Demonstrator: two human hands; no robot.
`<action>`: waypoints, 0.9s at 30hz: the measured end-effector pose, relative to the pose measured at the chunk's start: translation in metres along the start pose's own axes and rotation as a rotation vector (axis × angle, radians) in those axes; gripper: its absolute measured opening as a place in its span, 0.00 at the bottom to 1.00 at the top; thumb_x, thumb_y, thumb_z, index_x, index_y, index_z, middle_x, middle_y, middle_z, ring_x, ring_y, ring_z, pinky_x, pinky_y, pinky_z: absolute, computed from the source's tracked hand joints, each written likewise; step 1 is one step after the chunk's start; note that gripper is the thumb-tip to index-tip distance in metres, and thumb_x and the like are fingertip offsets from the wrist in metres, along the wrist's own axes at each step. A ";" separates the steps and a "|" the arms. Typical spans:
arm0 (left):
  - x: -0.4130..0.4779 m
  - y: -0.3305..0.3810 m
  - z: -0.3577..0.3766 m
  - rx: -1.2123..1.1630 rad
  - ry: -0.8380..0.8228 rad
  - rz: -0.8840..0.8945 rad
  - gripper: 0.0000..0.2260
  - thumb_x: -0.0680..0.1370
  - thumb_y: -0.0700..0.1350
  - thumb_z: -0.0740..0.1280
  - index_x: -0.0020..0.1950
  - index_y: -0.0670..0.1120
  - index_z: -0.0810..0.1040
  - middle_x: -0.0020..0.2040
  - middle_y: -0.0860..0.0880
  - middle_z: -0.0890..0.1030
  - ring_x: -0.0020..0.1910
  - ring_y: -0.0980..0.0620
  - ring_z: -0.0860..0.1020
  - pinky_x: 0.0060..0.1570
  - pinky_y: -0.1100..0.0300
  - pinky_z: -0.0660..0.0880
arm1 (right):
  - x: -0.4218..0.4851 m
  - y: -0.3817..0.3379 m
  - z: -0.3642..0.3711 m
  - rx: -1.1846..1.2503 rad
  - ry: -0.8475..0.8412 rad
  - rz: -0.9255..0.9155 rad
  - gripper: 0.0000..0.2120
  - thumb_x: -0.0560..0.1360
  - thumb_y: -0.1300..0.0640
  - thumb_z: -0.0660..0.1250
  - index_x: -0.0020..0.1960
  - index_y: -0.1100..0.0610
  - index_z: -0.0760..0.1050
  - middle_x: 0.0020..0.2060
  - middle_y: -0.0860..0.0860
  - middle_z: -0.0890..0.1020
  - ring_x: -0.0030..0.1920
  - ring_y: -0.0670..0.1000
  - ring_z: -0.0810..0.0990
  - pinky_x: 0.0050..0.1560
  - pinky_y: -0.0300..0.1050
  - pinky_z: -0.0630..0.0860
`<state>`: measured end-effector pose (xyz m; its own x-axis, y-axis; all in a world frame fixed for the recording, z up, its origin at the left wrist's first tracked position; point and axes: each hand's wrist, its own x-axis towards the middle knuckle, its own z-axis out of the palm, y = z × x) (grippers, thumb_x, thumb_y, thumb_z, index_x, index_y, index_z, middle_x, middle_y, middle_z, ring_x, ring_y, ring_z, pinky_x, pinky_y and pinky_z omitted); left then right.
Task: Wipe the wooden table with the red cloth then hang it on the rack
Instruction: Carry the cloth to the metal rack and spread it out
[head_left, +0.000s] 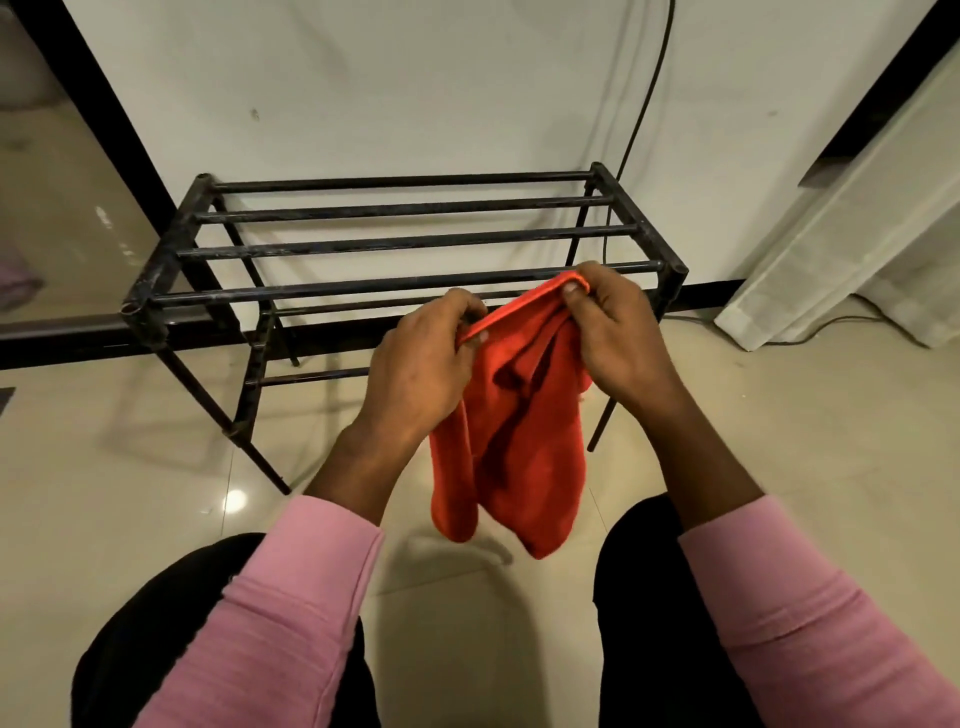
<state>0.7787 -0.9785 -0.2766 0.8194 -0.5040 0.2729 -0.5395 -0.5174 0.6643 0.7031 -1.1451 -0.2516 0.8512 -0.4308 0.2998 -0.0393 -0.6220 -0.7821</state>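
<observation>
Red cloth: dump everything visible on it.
The red cloth is orange-red, soft and fleecy-looking, with a stitched hem. The left hand and right hand each pinch its top edge, pulling that hem taut between them; the rest hangs down in loose vertical folds, ending in two uneven lobes. It is held in the air in front of the black metal rack, not draped over it. Only the hands plainly touch it.

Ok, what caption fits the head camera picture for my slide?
Left hand and right hand pinch the top edge of a soft red cloth in front of a black metal-bar rack.
</observation>
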 end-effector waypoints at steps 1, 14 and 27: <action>-0.001 -0.004 -0.003 0.070 -0.007 -0.020 0.10 0.76 0.43 0.68 0.55 0.54 0.75 0.51 0.54 0.82 0.51 0.49 0.80 0.50 0.49 0.77 | 0.002 -0.001 -0.003 0.025 0.087 0.006 0.10 0.79 0.54 0.57 0.41 0.53 0.72 0.32 0.44 0.73 0.35 0.45 0.71 0.38 0.45 0.67; -0.011 -0.050 -0.052 0.454 -0.024 -0.406 0.08 0.74 0.40 0.67 0.51 0.49 0.82 0.40 0.48 0.75 0.49 0.40 0.79 0.43 0.53 0.70 | 0.012 -0.012 -0.018 0.120 0.494 -0.096 0.11 0.79 0.56 0.55 0.39 0.51 0.70 0.32 0.43 0.71 0.35 0.43 0.69 0.37 0.40 0.66; -0.014 -0.107 -0.147 -0.504 0.098 -0.406 0.12 0.80 0.35 0.64 0.46 0.50 0.82 0.45 0.50 0.83 0.47 0.52 0.79 0.48 0.57 0.75 | 0.063 0.008 -0.041 -0.111 0.556 0.019 0.15 0.80 0.50 0.54 0.42 0.58 0.69 0.33 0.48 0.70 0.37 0.48 0.68 0.38 0.46 0.63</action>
<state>0.8532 -0.8144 -0.2487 0.9657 -0.2587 -0.0222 -0.0457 -0.2535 0.9662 0.7348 -1.2035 -0.2164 0.4473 -0.7032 0.5526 -0.1324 -0.6632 -0.7367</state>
